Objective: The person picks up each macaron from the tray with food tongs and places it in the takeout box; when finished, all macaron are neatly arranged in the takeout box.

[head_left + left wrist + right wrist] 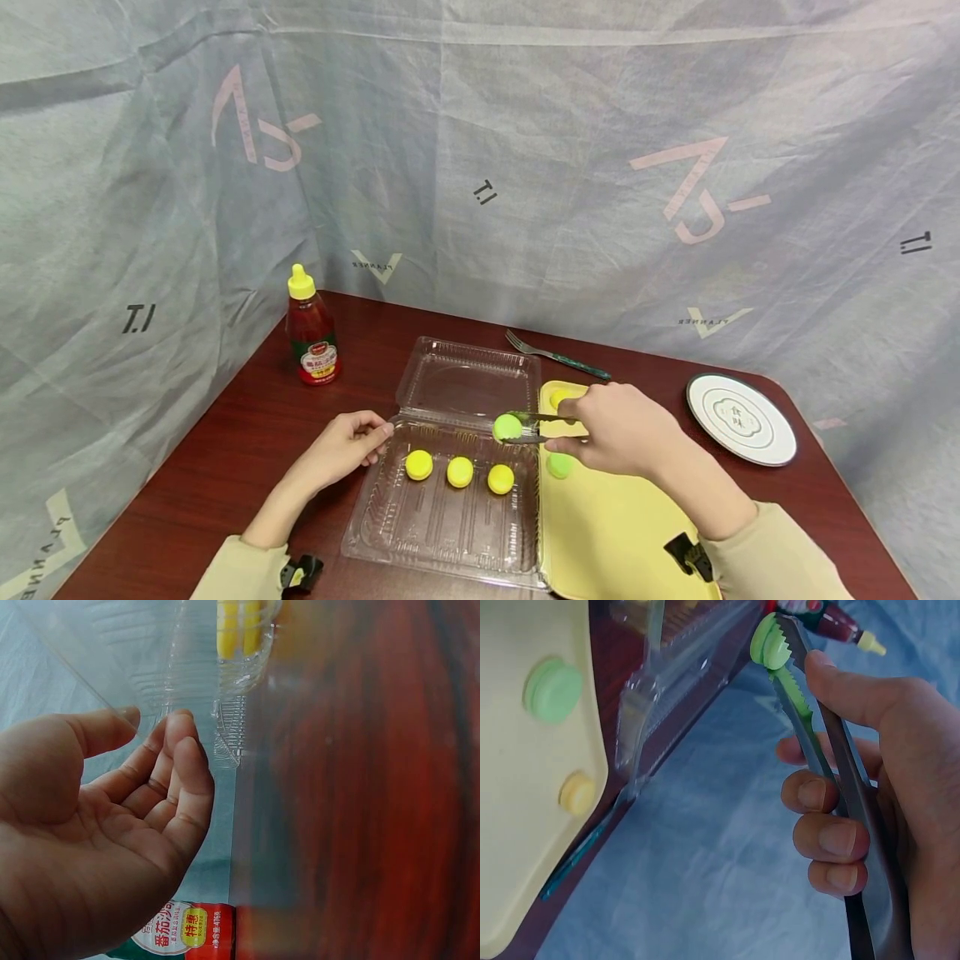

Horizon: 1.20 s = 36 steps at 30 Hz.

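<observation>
My right hand [618, 425] grips dark metal tongs [840, 750], whose toothed tips hold a green macaron [769, 643]. In the head view that macaron overlaps the right side of a clear plastic container [442, 533], near its hinge. Three yellow macarons [460, 472] sit in a row in the container's base. With thumb and fingertips, my left hand [341, 450] pinches the container's edge at its back left corner. On the yellow tray [615, 533] to the right lie another green macaron [553, 690] and a yellow one [577, 793].
A ketchup bottle [315, 337] with a yellow cap stands at the back left. Behind the tray lies a fork [562, 358] with a green handle. A white plate [742, 419] rests at the right. The open lid [472, 379] lies behind the container base; grey cloth encloses the table.
</observation>
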Motion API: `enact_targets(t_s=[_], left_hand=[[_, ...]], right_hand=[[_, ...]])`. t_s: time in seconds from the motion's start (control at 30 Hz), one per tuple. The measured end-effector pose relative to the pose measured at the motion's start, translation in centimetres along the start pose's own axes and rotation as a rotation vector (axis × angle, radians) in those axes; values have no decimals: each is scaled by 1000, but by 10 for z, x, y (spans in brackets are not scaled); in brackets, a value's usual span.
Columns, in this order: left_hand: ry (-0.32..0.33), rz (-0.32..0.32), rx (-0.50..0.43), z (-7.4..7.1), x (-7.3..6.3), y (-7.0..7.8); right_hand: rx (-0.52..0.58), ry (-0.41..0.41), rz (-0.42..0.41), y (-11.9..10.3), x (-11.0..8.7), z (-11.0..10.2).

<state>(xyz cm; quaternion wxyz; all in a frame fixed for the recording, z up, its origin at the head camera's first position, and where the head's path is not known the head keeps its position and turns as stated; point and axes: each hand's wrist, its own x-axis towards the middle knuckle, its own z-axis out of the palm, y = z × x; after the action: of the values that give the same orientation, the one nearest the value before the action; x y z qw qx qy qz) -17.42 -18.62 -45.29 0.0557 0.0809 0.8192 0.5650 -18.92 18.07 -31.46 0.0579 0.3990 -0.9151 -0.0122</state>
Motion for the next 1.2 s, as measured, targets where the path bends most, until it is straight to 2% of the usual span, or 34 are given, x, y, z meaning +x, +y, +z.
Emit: enact_targets(t_s=[0.67, 1.03, 1.2], left_hand=[[0, 2, 9, -1, 0, 1], [0, 1, 6, -1, 0, 0], [-5, 2, 7, -1, 0, 0]], right_hand=[[63, -61, -87, -46, 24, 27], [58, -76, -144, -70, 36, 46], [24, -97, -154, -78, 39, 53]])
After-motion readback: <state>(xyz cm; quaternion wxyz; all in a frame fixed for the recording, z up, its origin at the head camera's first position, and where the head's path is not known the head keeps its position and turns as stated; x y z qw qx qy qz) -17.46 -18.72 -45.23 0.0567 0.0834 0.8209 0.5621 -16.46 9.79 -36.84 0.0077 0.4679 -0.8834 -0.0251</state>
